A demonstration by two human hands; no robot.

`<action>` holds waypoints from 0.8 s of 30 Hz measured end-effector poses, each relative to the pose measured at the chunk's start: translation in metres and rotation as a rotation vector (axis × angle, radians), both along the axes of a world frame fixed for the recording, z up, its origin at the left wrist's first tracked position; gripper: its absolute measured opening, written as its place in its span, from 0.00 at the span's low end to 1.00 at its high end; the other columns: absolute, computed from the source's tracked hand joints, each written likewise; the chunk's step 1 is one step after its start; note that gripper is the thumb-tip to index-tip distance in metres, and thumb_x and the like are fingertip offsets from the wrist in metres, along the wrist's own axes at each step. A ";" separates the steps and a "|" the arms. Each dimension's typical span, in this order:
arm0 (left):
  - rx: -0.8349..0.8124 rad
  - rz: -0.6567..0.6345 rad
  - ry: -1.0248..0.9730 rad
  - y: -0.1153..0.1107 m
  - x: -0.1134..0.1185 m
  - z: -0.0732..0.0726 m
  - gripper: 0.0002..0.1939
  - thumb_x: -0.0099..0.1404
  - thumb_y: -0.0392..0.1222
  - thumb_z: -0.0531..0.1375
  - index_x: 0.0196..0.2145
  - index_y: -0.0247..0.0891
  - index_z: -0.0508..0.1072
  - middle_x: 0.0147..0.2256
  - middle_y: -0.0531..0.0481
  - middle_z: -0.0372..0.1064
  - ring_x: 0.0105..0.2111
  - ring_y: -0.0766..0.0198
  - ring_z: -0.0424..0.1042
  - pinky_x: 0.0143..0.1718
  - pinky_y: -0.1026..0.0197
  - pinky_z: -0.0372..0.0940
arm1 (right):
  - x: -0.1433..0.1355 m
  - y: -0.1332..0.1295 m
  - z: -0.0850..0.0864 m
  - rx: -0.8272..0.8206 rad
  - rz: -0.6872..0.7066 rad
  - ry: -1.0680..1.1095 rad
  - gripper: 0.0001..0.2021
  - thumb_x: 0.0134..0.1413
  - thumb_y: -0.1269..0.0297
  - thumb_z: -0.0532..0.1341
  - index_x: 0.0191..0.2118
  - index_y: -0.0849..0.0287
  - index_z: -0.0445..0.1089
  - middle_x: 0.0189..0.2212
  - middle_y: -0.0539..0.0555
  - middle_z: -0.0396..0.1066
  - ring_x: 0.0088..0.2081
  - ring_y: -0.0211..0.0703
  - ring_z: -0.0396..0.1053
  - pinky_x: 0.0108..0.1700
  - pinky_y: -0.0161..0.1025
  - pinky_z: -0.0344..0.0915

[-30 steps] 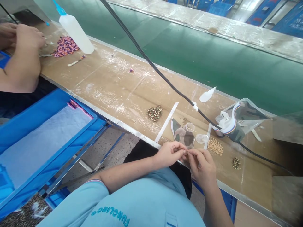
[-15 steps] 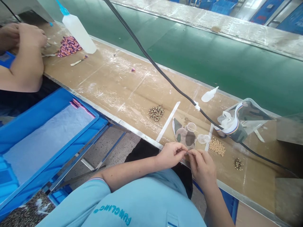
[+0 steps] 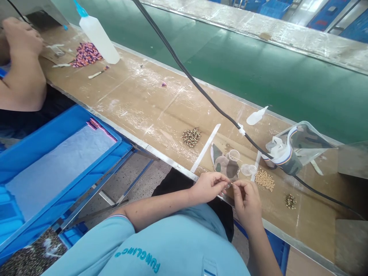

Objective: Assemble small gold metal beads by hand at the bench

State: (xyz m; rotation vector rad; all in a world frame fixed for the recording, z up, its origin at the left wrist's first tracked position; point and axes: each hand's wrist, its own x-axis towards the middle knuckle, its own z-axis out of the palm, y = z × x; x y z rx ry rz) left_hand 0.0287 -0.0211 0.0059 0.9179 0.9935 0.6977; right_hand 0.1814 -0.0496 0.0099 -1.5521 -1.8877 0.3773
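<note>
My left hand (image 3: 210,186) and my right hand (image 3: 247,197) meet at the bench's front edge, each in a pinch. What lies between the fingertips is too small to make out. Just beyond them is a camouflage cloth piece (image 3: 222,164), with a clear round container (image 3: 234,155) on its far side and a clear lid (image 3: 247,170) beside it. Small tan beads (image 3: 265,179) form a pile past my right hand. Dark and gold pieces (image 3: 191,137) are heaped to the left of a white tape strip (image 3: 206,148). A smaller dark heap (image 3: 290,201) sits farther right.
A black cable (image 3: 198,81) crosses above the bench. At right stands a camouflage-trimmed clear bag (image 3: 309,142); a small white bottle (image 3: 257,115) lies behind. Far left are another person's hand (image 3: 24,36), a large bottle (image 3: 99,40) and a pink-purple pile (image 3: 87,54). Blue trays (image 3: 17,155) flank the bench.
My right hand's fingertips have drawn slightly away from my left hand's. The other person's hands have moved left, and the whole view has shifted a little.
</note>
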 end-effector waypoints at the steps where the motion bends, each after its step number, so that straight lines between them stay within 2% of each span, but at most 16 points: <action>1: -0.020 0.004 -0.014 0.000 0.000 0.000 0.09 0.58 0.39 0.58 0.35 0.33 0.74 0.25 0.51 0.69 0.25 0.68 0.69 0.29 0.65 0.68 | 0.001 0.001 0.000 -0.006 -0.010 0.015 0.07 0.61 0.63 0.53 0.32 0.55 0.63 0.28 0.51 0.66 0.32 0.40 0.63 0.33 0.37 0.60; 4: -0.029 0.000 -0.029 -0.003 0.000 -0.002 0.10 0.59 0.41 0.58 0.36 0.33 0.74 0.26 0.51 0.70 0.25 0.69 0.69 0.29 0.66 0.67 | 0.006 0.002 -0.001 -0.005 -0.011 0.014 0.07 0.60 0.62 0.53 0.32 0.56 0.64 0.28 0.51 0.66 0.31 0.40 0.63 0.32 0.37 0.59; 6: 0.049 -0.012 0.017 -0.003 -0.004 -0.004 0.10 0.60 0.41 0.57 0.36 0.33 0.74 0.25 0.50 0.70 0.24 0.68 0.69 0.28 0.65 0.67 | 0.009 0.003 -0.001 0.024 -0.006 -0.029 0.09 0.61 0.60 0.52 0.32 0.55 0.64 0.27 0.51 0.67 0.31 0.41 0.63 0.33 0.38 0.59; 9: 0.344 -0.003 0.245 0.006 -0.023 -0.004 0.09 0.60 0.40 0.56 0.35 0.34 0.75 0.28 0.48 0.72 0.27 0.65 0.70 0.33 0.63 0.66 | 0.015 0.006 -0.001 0.089 -0.022 -0.127 0.12 0.61 0.55 0.51 0.32 0.55 0.64 0.28 0.53 0.67 0.33 0.44 0.63 0.34 0.40 0.58; 12: 0.573 0.132 0.530 0.025 -0.055 0.000 0.08 0.62 0.37 0.54 0.33 0.37 0.74 0.32 0.46 0.73 0.34 0.63 0.70 0.39 0.61 0.65 | 0.020 0.008 -0.001 0.108 -0.064 -0.178 0.16 0.61 0.50 0.48 0.31 0.55 0.64 0.28 0.55 0.67 0.33 0.47 0.64 0.33 0.42 0.57; 15: 0.628 0.327 0.758 0.045 -0.088 0.003 0.08 0.61 0.33 0.54 0.32 0.37 0.73 0.33 0.46 0.72 0.36 0.61 0.69 0.41 0.59 0.64 | 0.024 0.010 0.000 0.110 -0.102 -0.199 0.18 0.60 0.47 0.47 0.31 0.54 0.64 0.29 0.56 0.67 0.33 0.48 0.64 0.33 0.43 0.57; 17: 0.628 0.394 0.849 0.055 -0.104 0.003 0.08 0.60 0.31 0.54 0.31 0.37 0.73 0.33 0.47 0.72 0.37 0.61 0.69 0.43 0.58 0.64 | 0.025 0.010 0.001 0.108 -0.103 -0.210 0.19 0.60 0.46 0.47 0.31 0.53 0.64 0.29 0.56 0.68 0.33 0.49 0.64 0.33 0.44 0.57; 20: 0.617 0.409 0.916 0.063 -0.113 0.001 0.08 0.60 0.30 0.54 0.31 0.37 0.73 0.34 0.47 0.71 0.38 0.61 0.69 0.44 0.57 0.63 | 0.025 0.012 0.004 0.123 -0.093 -0.225 0.19 0.60 0.46 0.46 0.31 0.53 0.64 0.28 0.56 0.68 0.32 0.48 0.64 0.32 0.43 0.56; 24: 0.650 0.345 0.947 0.065 -0.110 -0.001 0.08 0.61 0.31 0.55 0.33 0.37 0.74 0.34 0.46 0.71 0.39 0.60 0.69 0.46 0.55 0.63 | 0.024 0.015 0.008 0.143 -0.064 -0.267 0.20 0.61 0.46 0.45 0.30 0.54 0.63 0.28 0.55 0.68 0.32 0.47 0.64 0.31 0.42 0.56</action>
